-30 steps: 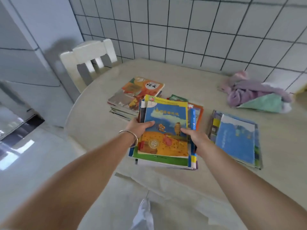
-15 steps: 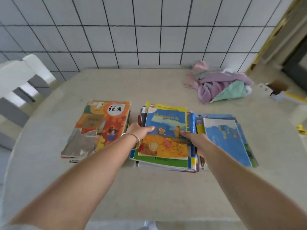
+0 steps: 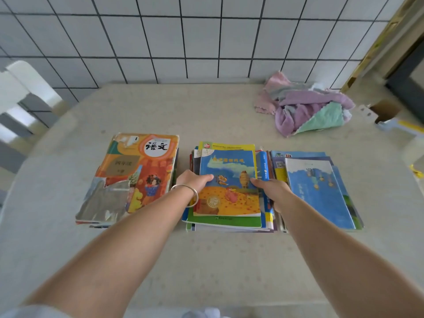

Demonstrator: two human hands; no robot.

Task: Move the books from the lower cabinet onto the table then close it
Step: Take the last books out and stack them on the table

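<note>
A stack of colourful books [image 3: 229,198], topped by a blue and orange cover, rests on the beige table [image 3: 206,260] between two other piles. My left hand [image 3: 192,180], with a metal bangle on the wrist, grips the stack's left edge, thumb on the cover. My right hand [image 3: 271,190] grips its right edge the same way. An orange textbook pile [image 3: 133,175] lies to the left. To the right sits a blue-covered pile [image 3: 319,189]. The cabinet is out of view.
A heap of pink, purple and green cloths [image 3: 307,111] lies at the table's back right. A white chair [image 3: 20,97] stands at the left. The tiled wall [image 3: 183,37] runs behind the table. Small items and a cardboard piece [image 3: 385,111] sit past the right edge.
I have come up square to the table, and the stack in both hands has come down between the two other piles. Both hands keep hold of its sides.
</note>
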